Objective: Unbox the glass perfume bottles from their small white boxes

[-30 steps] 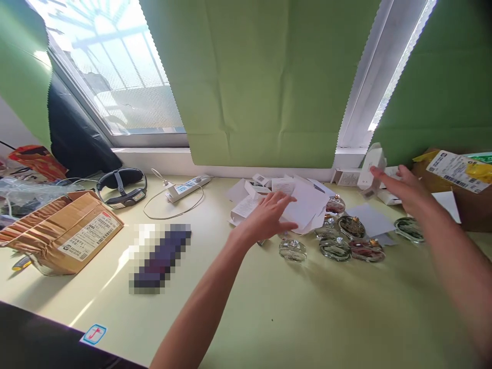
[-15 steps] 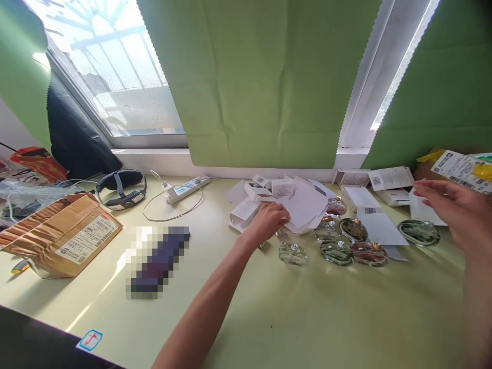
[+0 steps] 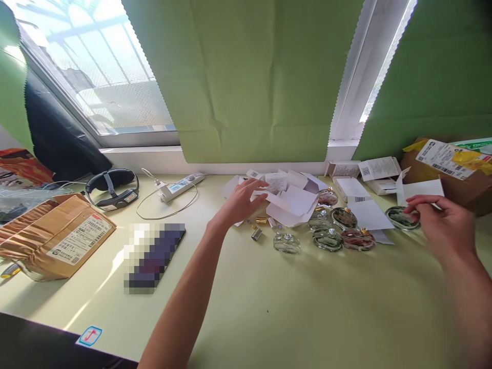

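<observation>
Pale-yellow worktop (image 3: pixel 300 307) carries the lot, w/ 2 bare arms over it. R hand (image 3: pixel 446 225) is nearer to the far-R green glass bottle (image 3: pixel 398 217): it lies just L of, & partly behind, the R fingers, long axis roughly side to side. R fingers curl in, tips close tog.; can't tell if they touch the glass or pinch anything. L hand (image 3: pixel 243 199) is over the L end of the white paper & box pile (image 3: pixel 294 202), thumb apart from fingers; can't tell if it grips a white piece.

Counts, big to small: 2 brown cartons, 1 far L (image 3: pixel 57 236), 1 far R (image 3: pixel 455 187). 1 headset (image 3: pixel 117 199). 1 pixelated dark slab (image 3: pixel 161 251). 1 power strip (image 3: pixel 180 188) w/ cable. White boxes (image 3: pixel 380 168) R of pile, approx. 4, overlapping, so exact no. unclear. Oval glass bottles (image 3: pixel 344 218): 7 total, 6 clustered centre-R + that 1 by R hand. Cap-like cylinders (image 3: pixel 261 220), at least 3, in front of pile.
</observation>
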Available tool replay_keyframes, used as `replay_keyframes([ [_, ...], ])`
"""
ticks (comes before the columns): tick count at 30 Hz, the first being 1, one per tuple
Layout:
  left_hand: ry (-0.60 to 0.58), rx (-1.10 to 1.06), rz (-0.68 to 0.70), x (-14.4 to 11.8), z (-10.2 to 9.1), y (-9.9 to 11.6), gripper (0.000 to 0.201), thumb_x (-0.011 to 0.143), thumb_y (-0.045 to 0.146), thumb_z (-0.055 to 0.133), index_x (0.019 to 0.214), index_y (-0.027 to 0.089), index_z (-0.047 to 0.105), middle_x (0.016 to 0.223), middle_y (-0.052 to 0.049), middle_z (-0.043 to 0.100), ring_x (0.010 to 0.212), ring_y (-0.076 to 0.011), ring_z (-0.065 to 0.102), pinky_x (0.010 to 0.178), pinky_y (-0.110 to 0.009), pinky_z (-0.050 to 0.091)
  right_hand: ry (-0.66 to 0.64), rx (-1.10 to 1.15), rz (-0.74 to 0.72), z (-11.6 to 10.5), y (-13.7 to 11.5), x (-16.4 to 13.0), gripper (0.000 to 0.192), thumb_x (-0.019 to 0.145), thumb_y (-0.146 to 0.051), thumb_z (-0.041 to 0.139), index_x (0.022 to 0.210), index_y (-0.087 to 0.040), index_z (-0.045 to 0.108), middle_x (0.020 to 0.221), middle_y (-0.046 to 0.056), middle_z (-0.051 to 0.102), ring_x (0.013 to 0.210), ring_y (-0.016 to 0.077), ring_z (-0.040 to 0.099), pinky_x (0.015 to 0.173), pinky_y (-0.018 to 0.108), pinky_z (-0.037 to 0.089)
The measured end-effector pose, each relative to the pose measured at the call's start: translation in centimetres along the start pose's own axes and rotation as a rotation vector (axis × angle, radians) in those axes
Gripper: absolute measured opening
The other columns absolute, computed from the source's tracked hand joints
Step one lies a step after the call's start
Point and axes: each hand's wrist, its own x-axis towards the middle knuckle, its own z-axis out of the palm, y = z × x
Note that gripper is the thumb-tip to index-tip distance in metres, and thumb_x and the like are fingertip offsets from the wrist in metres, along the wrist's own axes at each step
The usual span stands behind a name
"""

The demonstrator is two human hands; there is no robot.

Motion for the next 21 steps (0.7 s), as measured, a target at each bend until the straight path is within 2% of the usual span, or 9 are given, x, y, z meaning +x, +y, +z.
replay_keyframes([
  [4,-0.088,0.029,-0.055,-0.7,-0.6,-1.6,0.035,0.1,0.039,0.045,0.131,0.028,0.058,0.137,-0.006,0.058,0.127,-0.0239,0.053,0.11,-0.042,0.039,-0.019,0.03,0.084,0.9,2.6,-2.9,0.011,0.065,-0.028,0.057,0.072,-0.028,0.065,0.069,0.001,0.064,0.064,0.0245,0.063,0.059,0.037,0.05],
  [10,-0.285,0.08,-0.272,-1.4,-0.8,-4.1,0.05,0.095,0.048,0.047,0.143,0.032,0.046,0.15,-0.007,0.047,0.126,-0.0267,0.053,0.101,-0.039,0.046,-0.069,-0.065,0.161,0.8,3.8,-2.9,0.019,0.062,-0.028,0.058,0.077,-0.026,0.069,0.053,-0.001,0.057,0.053,0.0256,0.056,0.05,0.036,0.039],
  [15,-0.427,0.069,-0.325,-1.4,-0.3,-5.0,0.05,0.092,0.051,0.049,0.137,0.031,0.052,0.134,-0.007,0.062,0.114,-0.0241,0.063,0.088,-0.033,0.052,-0.086,-0.105,0.162,1.1,3.8,-3.1,0.021,0.063,-0.03,0.057,0.08,-0.026,0.07,0.054,-0.001,0.056,0.053,0.024,0.053,0.05,0.034,0.037],
  [21,-0.457,0.076,-0.329,-1.3,-0.2,-4.9,0.049,0.09,0.053,0.049,0.134,0.03,0.054,0.132,-0.006,0.064,0.115,-0.0228,0.063,0.09,-0.031,0.051,-0.141,-0.135,0.16,1.5,4.3,-3.0,0.02,0.063,-0.03,0.059,0.076,-0.024,0.072,0.052,0.0,0.058,0.052,0.0242,0.054,0.052,0.036,0.039],
])
